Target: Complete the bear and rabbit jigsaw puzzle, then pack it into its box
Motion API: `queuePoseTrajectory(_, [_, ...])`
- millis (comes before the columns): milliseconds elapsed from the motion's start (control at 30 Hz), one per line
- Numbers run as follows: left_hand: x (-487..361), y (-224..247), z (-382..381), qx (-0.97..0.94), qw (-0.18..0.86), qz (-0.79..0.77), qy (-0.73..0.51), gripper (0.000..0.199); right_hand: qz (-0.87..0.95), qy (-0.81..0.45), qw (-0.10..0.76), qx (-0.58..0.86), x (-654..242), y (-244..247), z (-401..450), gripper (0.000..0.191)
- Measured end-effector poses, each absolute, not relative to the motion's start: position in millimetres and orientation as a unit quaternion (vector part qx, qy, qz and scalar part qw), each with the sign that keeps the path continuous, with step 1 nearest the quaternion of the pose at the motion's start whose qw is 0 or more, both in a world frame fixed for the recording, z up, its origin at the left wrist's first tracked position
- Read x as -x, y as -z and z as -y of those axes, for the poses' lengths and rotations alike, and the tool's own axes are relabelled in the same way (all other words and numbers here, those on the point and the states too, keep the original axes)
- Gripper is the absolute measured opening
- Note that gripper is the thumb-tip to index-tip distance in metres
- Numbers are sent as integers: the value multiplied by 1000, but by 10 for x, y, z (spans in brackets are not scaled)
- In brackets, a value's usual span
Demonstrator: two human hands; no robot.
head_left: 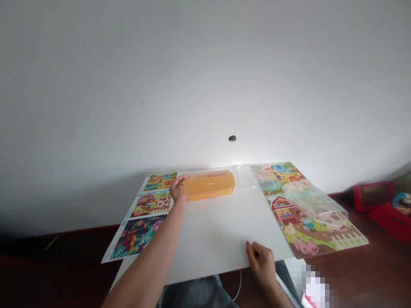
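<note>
A yellow cardboard box (208,185) lies towards the back of a white tabletop (218,235). My left hand (177,188) is closed on the box's left end, the thumb and fingers at its edge. Near the front edge of the table rests my right hand (261,262), curled into a loose fist, and I see nothing in it. It is apart from the box.
A sheet with several printed pictures (150,204) lies at the table's left. At the right is a farm picture (308,226), partly under a clear plastic bag (316,201). A red box (374,196) stands on the floor. A wall (205,85) borders the table's back.
</note>
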State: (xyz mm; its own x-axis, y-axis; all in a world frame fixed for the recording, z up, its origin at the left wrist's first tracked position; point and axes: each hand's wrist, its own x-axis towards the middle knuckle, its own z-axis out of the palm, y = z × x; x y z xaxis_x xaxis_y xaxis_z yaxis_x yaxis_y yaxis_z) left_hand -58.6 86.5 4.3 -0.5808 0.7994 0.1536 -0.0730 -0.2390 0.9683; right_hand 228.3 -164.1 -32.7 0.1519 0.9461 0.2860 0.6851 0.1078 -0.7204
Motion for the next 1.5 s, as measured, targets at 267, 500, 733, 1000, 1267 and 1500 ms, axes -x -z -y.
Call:
queuePoseTrajectory(267, [402, 388, 151, -446, 326, -527, -646, 78, 624, -168, 317, 694, -2251, 311, 1529, 47])
queuePoseTrajectory(500, [242, 275, 146, -647, 69, -626, -431, 72, 591, -271, 316, 691, -2319, 193, 1490, 49])
queuePoseTrajectory(733, [137, 154, 40, -622, -54, -717, -309, 56, 568, -253, 342, 704, -2674, -96, 1505, 46])
queuePoseTrajectory(1000, [88, 108, -185, -594, -105, -766, -221, 59, 383, -28, 332, 861, -3781, -325, 1508, 47])
queuePoseTrajectory(1267, [98, 146, -254, -571, -89, -770, -272, 70, 534, 73, 234, 809, -4163, 2, 1459, 43])
queuePoseTrajectory(1500, [172, 230, -94, -621, -52, -698, -354, 69, 608, 62, 67, 789, -3899, 278, 1221, 56])
